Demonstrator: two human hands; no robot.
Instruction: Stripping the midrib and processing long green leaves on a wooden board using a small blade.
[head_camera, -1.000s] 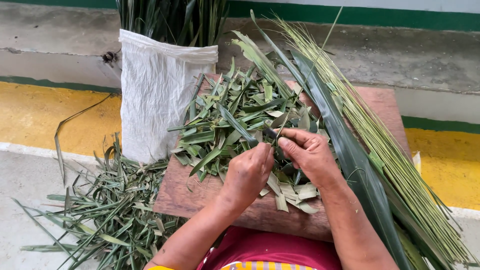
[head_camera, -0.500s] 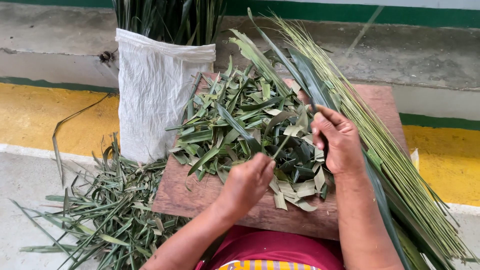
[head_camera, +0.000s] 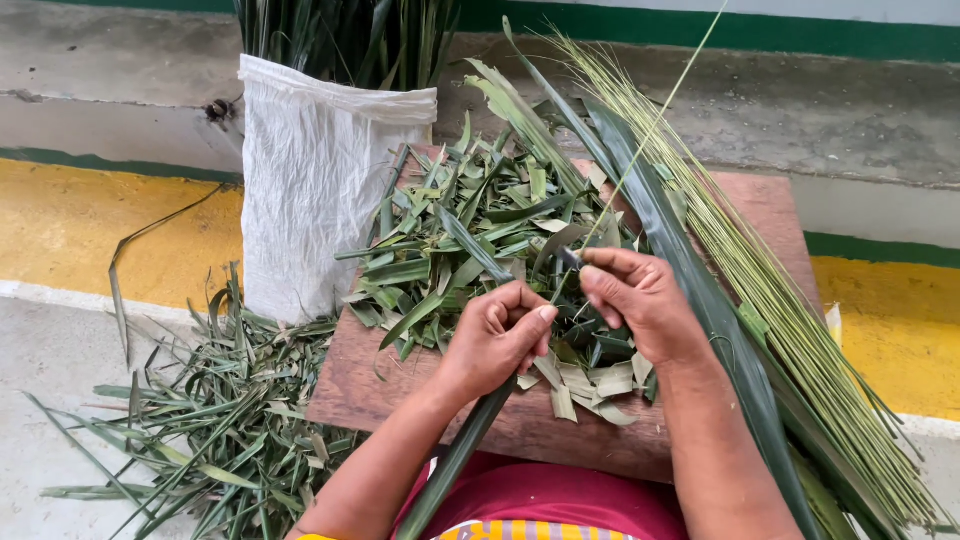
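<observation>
My left hand (head_camera: 497, 335) is closed around a long green palm leaf (head_camera: 462, 450) that runs down toward my lap. My right hand (head_camera: 637, 300) grips a small knife whose dark blade tip (head_camera: 569, 258) shows at my fingertips, set against the leaf's thin pale midrib (head_camera: 650, 125), which rises up and to the right. Both hands hover over a pile of cut green leaf pieces (head_camera: 470, 240) on a reddish wooden board (head_camera: 560, 430).
A white woven sack (head_camera: 315, 190) full of upright leaves stands at the board's left. A bundle of stripped pale midribs (head_camera: 790, 310) and long dark leaves (head_camera: 690, 270) lies along the right. Leaf scraps (head_camera: 200, 400) litter the floor at left. Yellow floor stripe beyond.
My right hand has come back down beside my left hand. A long leaf is now gripped in my left hand, and its thin midrib sticks up to the right.
</observation>
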